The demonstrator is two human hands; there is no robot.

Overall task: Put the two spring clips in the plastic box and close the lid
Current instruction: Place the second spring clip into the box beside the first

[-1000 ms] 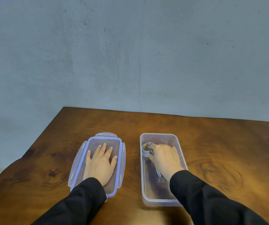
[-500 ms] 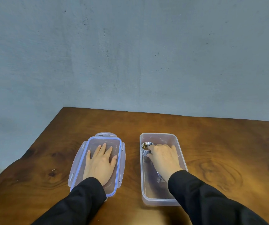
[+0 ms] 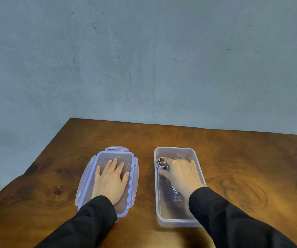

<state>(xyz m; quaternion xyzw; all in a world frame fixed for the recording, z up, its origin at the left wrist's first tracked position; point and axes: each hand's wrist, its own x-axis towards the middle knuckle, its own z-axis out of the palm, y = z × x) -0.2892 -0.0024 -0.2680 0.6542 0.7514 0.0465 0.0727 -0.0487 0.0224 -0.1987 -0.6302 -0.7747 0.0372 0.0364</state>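
metal coils of a shiny spring clip (image 3: 160, 164) show at the far left inside the clear rectangular plastic box (image 3: 177, 223), where the right hand (image 3: 181, 173) curls loosely over it, fingers bent around the coil; whether a second clip lies under that hand i cannot tell. to finish well, i judge it should let go low and lift straight out. left hand (image 3: 110, 178) lies open and flat on the blue-rimmed clear lid (image 3: 133, 187), beside the box on the brown wooden bench (image 3: 251, 167).
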